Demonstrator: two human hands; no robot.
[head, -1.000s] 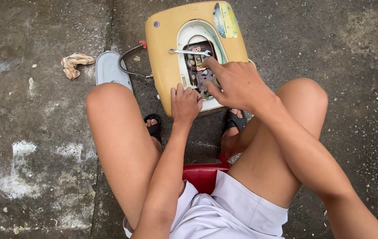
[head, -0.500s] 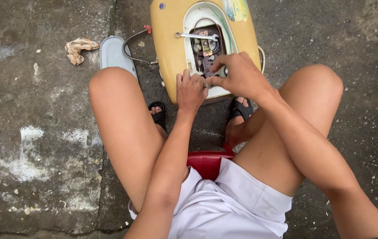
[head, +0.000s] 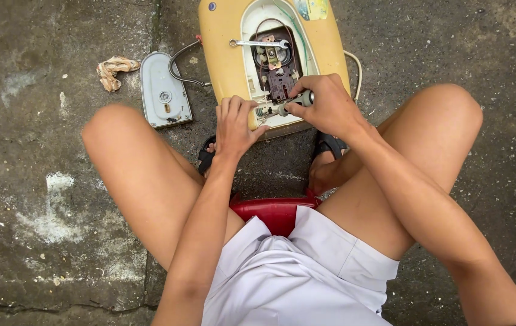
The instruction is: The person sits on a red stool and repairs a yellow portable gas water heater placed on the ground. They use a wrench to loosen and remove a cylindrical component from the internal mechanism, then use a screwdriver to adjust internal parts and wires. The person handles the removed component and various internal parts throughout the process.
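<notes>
- Partly, my right hand (head: 327, 108) hides the yellow casing's (head: 222, 54) open wiring; its top is cut off.
- Right hand grips a screwdriver (head: 291, 105).
- Left hand (head: 237, 124), fingers loosely curled, steadies the casing's near edge.

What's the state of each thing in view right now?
Yellow housing: on the ground, cover off, wiring and parts inside exposed.
Grey cover: detached, lying flat left of the housing.
Wrench: loose, resting across the opening.
Screwdriver: gripped by right hand, tip at the housing's near edge.
Left hand: pressing on that edge, holds nothing.
Rag: crumpled on the concrete.
</notes>
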